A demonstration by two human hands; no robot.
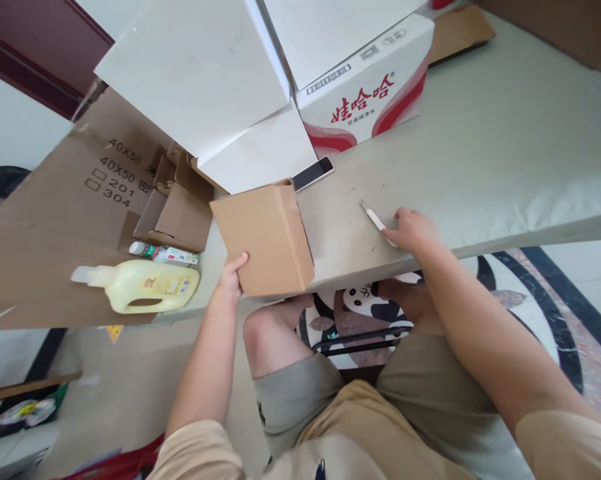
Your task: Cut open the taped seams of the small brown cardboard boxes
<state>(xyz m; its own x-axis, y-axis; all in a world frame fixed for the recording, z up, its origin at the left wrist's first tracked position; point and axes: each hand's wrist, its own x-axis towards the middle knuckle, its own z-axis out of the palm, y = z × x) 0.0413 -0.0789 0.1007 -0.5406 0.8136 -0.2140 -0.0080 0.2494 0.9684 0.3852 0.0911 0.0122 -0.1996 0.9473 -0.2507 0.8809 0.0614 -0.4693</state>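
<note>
Holding the brown cardboard box [260,240] at the near edge of the counter [480,167], my left hand [231,275] has it gripped with the thumb flat on the face; other fingers are hidden. My right hand [414,230] is at the handle end of the slim white cutter [376,217], honestly can't tell if that's a proper grip or just a touch. I'd brace the box, take the handle firmly and aim the tip away from my thumb. Phone [314,175]'s right behind the box, yellow bottle [153,285] off left.

Phone [314,175] and printed carton [363,100] on pale table [485,153].
</note>
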